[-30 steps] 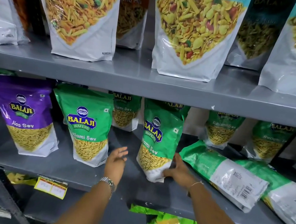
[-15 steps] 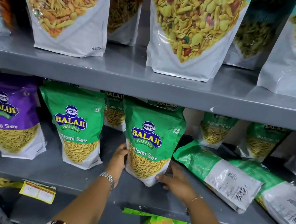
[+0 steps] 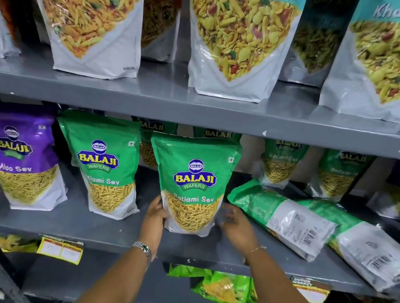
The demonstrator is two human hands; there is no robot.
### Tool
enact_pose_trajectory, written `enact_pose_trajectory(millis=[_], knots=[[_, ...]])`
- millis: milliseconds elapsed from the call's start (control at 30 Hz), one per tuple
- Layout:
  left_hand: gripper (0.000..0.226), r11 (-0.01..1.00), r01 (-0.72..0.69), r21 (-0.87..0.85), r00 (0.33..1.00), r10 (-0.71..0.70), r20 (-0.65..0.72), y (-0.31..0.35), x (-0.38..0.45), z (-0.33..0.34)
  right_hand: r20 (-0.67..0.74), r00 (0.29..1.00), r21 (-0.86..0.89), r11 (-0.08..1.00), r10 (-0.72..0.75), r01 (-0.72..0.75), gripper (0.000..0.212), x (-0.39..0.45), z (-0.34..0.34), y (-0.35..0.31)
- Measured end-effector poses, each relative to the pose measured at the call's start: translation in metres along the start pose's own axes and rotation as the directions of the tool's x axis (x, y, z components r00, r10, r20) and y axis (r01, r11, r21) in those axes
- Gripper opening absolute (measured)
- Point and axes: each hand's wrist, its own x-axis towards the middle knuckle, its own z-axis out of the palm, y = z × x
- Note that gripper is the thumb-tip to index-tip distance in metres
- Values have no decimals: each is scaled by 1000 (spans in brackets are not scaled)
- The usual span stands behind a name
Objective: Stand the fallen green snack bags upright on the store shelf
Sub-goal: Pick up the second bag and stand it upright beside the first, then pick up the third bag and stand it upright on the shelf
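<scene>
On the middle grey shelf (image 3: 86, 234) a green snack bag (image 3: 194, 176) stands upright, front facing me. My left hand (image 3: 156, 215) grips its lower left edge. Just off its lower right corner is my right hand (image 3: 236, 223), blurred, fingers spread and holding nothing. To the left stands another upright green bag (image 3: 105, 164). Two fallen green bags lie on their fronts to the right, one (image 3: 284, 217) close to my right hand and a second (image 3: 371, 250) beyond it, their barcodes facing up.
A purple bag (image 3: 15, 152) stands at the far left. More green bags (image 3: 282, 162) stand in the back row. The upper shelf (image 3: 199, 113) carries large mix pouches low overhead. Lime packets (image 3: 221, 291) lie on the shelf below. Price tags (image 3: 60, 250) hang from the edge.
The middle green bag turned from side-on to facing me and moved forward. My left hand went from free to holding its left edge. My right hand slipped off its right corner.
</scene>
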Motion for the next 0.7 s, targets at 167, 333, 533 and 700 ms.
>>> enact_pose_trajectory(millis=[167,333,533,700], knots=[[31,973,112,-204,943,-169,-286,-47,-43,18,-386,905,-538,841,-180,-62,56,-21,-93,24],[19,963,182,-197,970,-208,-123,-65,-80,87,-346,936,-802,540,-68,-257,65,-24,-160,45],[25,954,294,-56,952,-287,109,-66,-86,155,-356,915,-852,468,-188,-235,63,-34,-152,44],[8,924,377,66,915,-383,129,-74,-76,186,-418,908,-480,845,16,-236,41,-21,-201,46]])
